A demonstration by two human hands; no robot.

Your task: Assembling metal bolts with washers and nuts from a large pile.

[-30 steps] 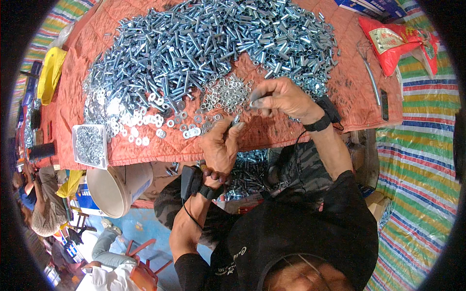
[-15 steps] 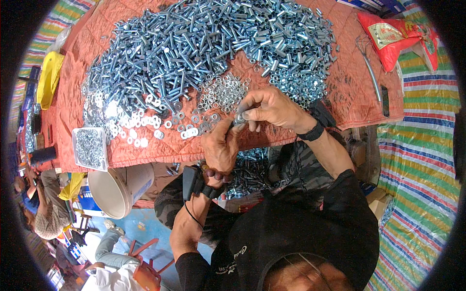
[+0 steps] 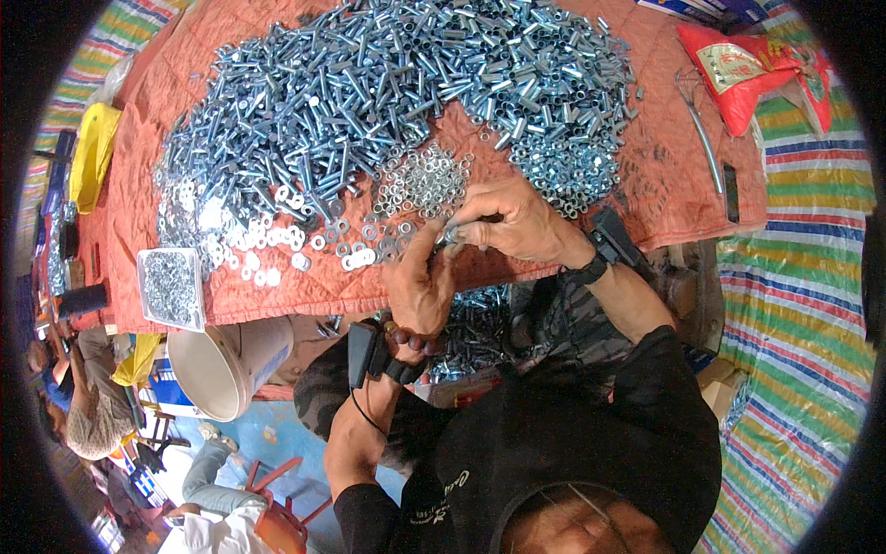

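Over the near edge of the cloth-covered table, my two hands meet around a small silvery metal fastener (image 3: 449, 236). My left hand (image 3: 420, 288) is closed on it from below, its fingertips partly hidden. From the right, my right hand (image 3: 519, 222) pinches its upper end with thumb and fingers. The fingers cover most of the fastener, so its exact kind does not show. Just beyond my hands lies a heap of small spring washers (image 3: 425, 180), with flat washers (image 3: 355, 254) scattered to the left. Hex nuts (image 3: 565, 171) are piled beyond my right hand.
A large heap of bolts (image 3: 305, 111) and metal sleeves (image 3: 544, 65) fills the table's far side. A clear plastic box (image 3: 172, 288) of small parts stands at the left edge, above a white bucket (image 3: 208, 374). A red bag (image 3: 734, 78) and a metal hand tool (image 3: 706, 138) lie right.
My right hand has moved slightly down and toward the left, closer onto the fastener. My left hand stays nearly in place. The fastener is more covered by fingers than before.
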